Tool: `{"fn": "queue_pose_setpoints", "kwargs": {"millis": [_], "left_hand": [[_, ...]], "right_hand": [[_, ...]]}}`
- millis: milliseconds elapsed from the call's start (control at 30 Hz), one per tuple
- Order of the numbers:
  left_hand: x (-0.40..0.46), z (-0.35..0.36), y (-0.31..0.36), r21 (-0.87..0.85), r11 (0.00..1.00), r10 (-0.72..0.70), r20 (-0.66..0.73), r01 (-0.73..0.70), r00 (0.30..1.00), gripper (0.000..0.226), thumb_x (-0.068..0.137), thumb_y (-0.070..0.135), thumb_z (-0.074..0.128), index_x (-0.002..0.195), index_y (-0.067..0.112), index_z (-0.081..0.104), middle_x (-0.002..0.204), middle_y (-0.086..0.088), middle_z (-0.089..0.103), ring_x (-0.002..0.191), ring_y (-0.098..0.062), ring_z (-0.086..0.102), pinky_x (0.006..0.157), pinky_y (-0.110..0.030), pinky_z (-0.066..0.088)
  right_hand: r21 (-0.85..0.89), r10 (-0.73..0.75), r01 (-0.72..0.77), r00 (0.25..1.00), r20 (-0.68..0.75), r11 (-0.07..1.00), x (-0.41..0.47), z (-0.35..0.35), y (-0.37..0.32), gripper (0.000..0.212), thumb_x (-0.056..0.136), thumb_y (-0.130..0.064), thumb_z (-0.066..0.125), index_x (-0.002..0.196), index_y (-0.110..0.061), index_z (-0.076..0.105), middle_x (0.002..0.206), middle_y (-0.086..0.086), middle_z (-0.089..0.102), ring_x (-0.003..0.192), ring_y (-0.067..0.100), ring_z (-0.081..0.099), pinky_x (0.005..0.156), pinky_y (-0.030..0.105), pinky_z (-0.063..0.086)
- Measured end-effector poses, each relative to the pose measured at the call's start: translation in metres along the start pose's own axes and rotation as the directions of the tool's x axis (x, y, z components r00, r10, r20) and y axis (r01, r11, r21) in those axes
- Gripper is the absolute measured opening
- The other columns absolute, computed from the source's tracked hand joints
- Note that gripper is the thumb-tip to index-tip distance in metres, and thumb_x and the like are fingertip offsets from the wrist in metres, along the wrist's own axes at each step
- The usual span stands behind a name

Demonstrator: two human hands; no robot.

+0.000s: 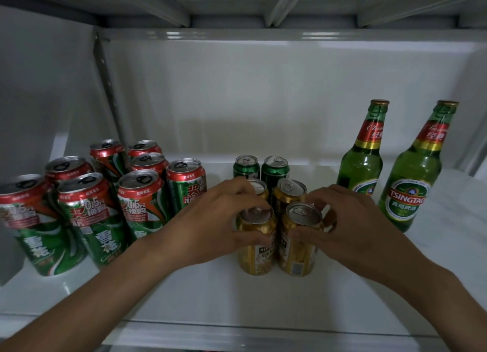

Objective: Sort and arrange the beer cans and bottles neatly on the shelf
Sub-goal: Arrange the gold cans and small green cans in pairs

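On the white shelf (210, 293), two gold cans stand side by side at the front centre. My left hand (221, 219) grips the left gold can (257, 249) with fingers curled round its top and side. My right hand (350, 225) grips the right gold can (297, 246) the same way. Behind them stand two more gold cans (288, 193), then two small green cans (275, 171). Several red-and-green cans (97, 217) crowd the left side. Two green Tsingtao bottles (409, 188) stand upright on the right.
The shelf's back wall (263, 101) is bare white. An upper shelf (237, 14) hangs close overhead. A perforated upright post (110, 93) runs down at the left behind the red-and-green cans. The shelf's front lip (237, 333) runs along the bottom.
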State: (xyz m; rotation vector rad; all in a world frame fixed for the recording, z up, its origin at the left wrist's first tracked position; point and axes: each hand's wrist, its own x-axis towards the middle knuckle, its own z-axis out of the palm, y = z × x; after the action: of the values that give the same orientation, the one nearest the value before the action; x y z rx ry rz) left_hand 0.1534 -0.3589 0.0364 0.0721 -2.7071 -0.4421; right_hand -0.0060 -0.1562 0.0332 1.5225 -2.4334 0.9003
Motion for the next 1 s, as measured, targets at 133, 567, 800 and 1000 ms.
{"fn": "queue_pose_setpoints", "kwargs": {"millis": [133,567,800,1000], "left_hand": [[-0.002,-0.001,-0.004,-0.066,0.996,0.064,-0.017,-0.065,0.998,0.043,0.082,0.043,0.081,0.122,0.032,0.07,0.111,0.017,0.057,0.103,-0.002,0.057,0.088,-0.03,0.052],[-0.014,0.004,-0.016,-0.159,0.977,0.121,-0.137,-0.143,0.983,0.038,0.085,0.026,0.078,0.123,0.022,0.076,0.135,0.006,0.067,0.127,0.0,0.06,0.104,-0.026,0.052],[-0.015,0.008,-0.019,-0.36,0.932,0.022,-0.074,-0.047,0.997,0.04,0.086,0.011,0.077,0.125,0.019,0.074,0.139,0.008,0.064,0.135,0.002,0.052,0.114,-0.022,0.041],[-0.016,0.013,-0.019,-0.452,0.892,-0.039,-0.048,0.013,0.998,0.04,0.088,0.004,0.074,0.126,0.016,0.073,0.142,0.009,0.062,0.14,0.003,0.046,0.116,-0.02,0.037]], "right_hand": [[0.051,-0.015,0.014,0.999,0.034,0.999,-0.001,-0.007,0.0,0.035,0.069,-0.052,0.079,0.1,-0.037,0.069,0.094,-0.019,0.066,0.09,-0.004,0.062,0.072,0.015,0.054],[0.145,-0.027,0.023,0.999,0.023,0.989,0.001,0.011,-0.004,0.04,0.064,-0.047,0.086,0.091,-0.033,0.061,0.096,-0.015,0.067,0.089,0.006,0.064,0.074,0.035,0.059],[0.243,-0.054,0.03,0.994,0.094,0.97,0.005,-0.001,0.005,0.039,0.064,-0.034,0.093,0.094,-0.034,0.068,0.101,-0.018,0.069,0.102,0.001,0.064,0.08,0.031,0.061],[0.277,-0.111,0.069,0.984,0.139,0.958,0.006,-0.001,0.011,0.042,0.072,-0.026,0.09,0.108,-0.038,0.072,0.115,-0.021,0.066,0.111,0.004,0.063,0.086,0.033,0.061]]}}
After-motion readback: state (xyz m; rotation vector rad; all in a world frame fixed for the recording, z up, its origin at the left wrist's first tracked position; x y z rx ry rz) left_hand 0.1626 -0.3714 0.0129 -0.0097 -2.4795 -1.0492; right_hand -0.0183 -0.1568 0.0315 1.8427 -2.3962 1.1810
